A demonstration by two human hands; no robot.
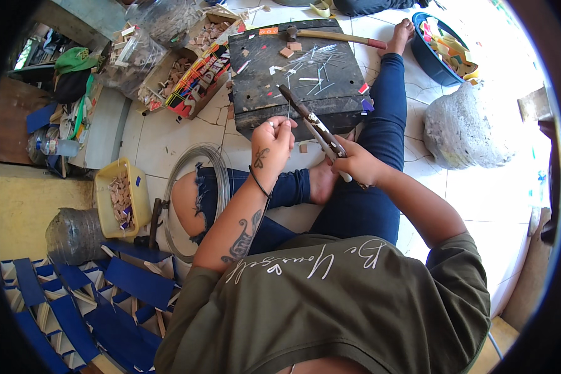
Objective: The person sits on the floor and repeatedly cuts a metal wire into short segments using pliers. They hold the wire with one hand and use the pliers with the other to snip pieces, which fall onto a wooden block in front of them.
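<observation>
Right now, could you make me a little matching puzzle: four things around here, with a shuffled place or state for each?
Things:
1. Hammer
2. Wire coil
3. Yellow bin
4. Long dark tool

Places or states:
A. Holds small wooden pieces
B. Gripped in the right hand
C. Looped into a ring
D. Rests on the dark block

Pairs: 1-D; 2-C; 3-A; 4-B

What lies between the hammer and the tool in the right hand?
In the head view, thin wire pieces, small brown squares and a pale strip lie on the black block between the hammer and the tool.
</observation>
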